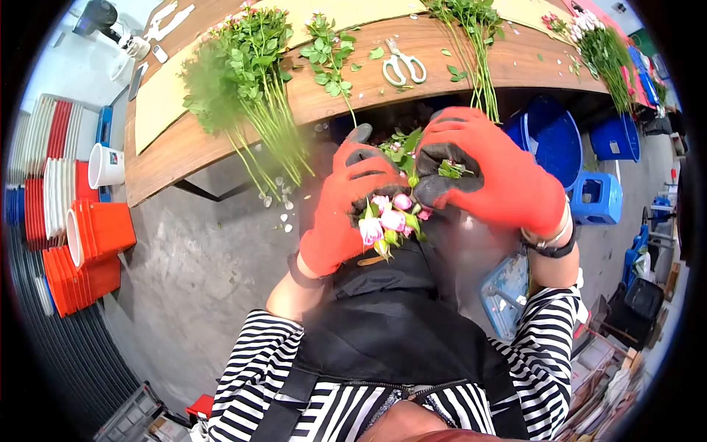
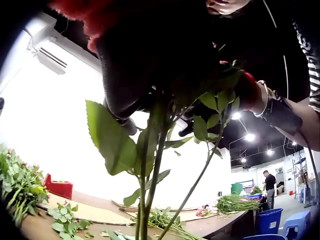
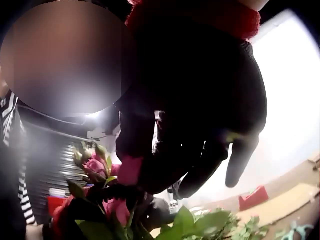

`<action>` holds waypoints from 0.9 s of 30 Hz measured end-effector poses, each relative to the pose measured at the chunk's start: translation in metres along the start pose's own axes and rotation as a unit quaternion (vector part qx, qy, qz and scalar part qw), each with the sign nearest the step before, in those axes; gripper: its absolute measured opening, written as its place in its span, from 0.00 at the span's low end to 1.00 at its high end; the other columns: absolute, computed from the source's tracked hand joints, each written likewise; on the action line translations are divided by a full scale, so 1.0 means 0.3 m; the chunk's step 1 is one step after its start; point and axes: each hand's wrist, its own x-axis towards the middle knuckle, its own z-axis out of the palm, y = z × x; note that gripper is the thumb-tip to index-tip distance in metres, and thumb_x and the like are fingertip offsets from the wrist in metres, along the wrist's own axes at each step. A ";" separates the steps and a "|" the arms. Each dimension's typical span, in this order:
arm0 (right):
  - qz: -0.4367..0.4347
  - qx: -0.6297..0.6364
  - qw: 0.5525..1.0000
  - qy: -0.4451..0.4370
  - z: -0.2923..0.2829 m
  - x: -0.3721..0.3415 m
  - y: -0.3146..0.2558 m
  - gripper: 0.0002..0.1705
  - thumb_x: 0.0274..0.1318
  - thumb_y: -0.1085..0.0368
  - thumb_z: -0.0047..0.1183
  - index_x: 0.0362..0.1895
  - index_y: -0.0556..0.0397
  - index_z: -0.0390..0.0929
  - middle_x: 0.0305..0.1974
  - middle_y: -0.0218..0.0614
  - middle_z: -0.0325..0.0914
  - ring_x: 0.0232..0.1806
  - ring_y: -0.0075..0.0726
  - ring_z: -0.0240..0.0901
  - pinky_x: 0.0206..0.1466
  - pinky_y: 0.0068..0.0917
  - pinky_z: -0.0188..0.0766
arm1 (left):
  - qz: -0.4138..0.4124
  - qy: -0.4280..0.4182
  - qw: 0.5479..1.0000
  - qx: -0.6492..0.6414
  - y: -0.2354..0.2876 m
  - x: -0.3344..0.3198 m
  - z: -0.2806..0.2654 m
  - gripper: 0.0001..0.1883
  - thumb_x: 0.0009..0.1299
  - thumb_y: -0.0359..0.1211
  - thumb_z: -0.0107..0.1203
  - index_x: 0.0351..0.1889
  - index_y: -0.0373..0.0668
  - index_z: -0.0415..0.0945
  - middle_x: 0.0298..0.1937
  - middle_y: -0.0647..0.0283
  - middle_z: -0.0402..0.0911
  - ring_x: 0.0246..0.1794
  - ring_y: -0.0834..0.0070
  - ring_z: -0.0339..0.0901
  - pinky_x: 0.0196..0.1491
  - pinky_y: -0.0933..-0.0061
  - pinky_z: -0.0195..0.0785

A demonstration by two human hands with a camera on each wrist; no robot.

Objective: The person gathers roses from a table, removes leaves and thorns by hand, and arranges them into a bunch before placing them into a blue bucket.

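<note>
My left hand (image 1: 346, 199), in a red glove with a dark palm, grips a small bunch of pink spray roses (image 1: 392, 219) in front of the apron. The blooms point toward my body, and the leafy stems (image 2: 152, 190) run away from it beneath the hand. My right hand (image 1: 493, 169), gloved alike, is curled beside the bunch, its thumb right at the buds. Green leaf bits (image 1: 453, 169) show inside its curled fingers. In the right wrist view, its dark fingertips overlap a pink bloom (image 3: 117, 210); exactly what they pinch there I cannot tell.
On the wooden table (image 1: 294, 118) ahead lie a large bundle of roses (image 1: 243, 66), a single leafy stem (image 1: 328, 55), pale-handled shears (image 1: 403, 66) and another bundle (image 1: 475, 44). Blue buckets (image 1: 552, 140) and a blue stool (image 1: 596, 199) stand right; orange crates (image 1: 103, 228) left.
</note>
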 end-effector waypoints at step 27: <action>0.018 0.143 0.971 0.190 0.218 0.046 0.012 0.29 0.32 0.71 0.68 0.47 0.49 0.79 0.47 0.35 0.78 0.58 0.48 0.68 0.63 0.39 0.63 | -0.199 0.101 0.774 -0.592 -0.150 -0.112 0.028 0.30 0.63 0.35 0.65 0.62 0.35 0.68 0.55 0.59 0.77 0.56 0.68 0.75 0.57 0.62 0.73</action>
